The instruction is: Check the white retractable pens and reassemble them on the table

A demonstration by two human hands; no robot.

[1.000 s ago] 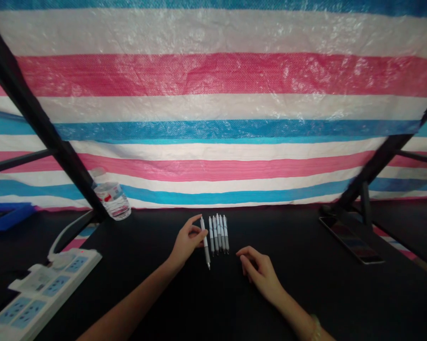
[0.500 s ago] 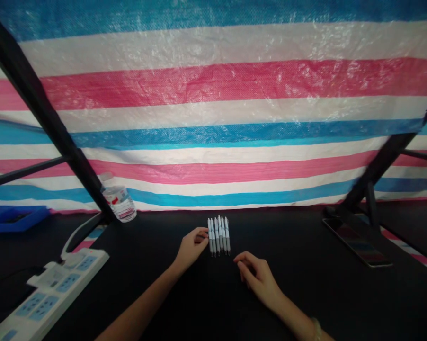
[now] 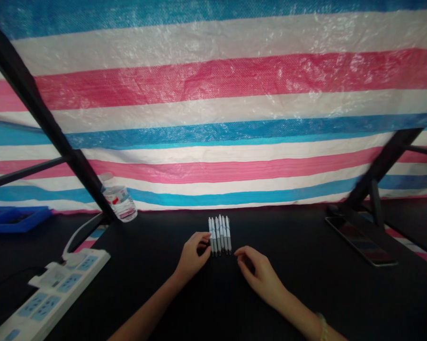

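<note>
Several pens (image 3: 219, 235) lie side by side on a black table (image 3: 306, 293), lower center of the frame. The left hand (image 3: 193, 258), fingers curled, touches the row's left edge; whether it grips a pen cannot be told. The right hand (image 3: 259, 277), loosely curled and empty, sits just beside the row's right end.

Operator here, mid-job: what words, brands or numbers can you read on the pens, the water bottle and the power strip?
Nothing is legible.
Pens: blue printing on the barrels, too small to read.
Water bottle: red and blue label, too blurred to read.
Power strip: any markings too small to read.
</note>
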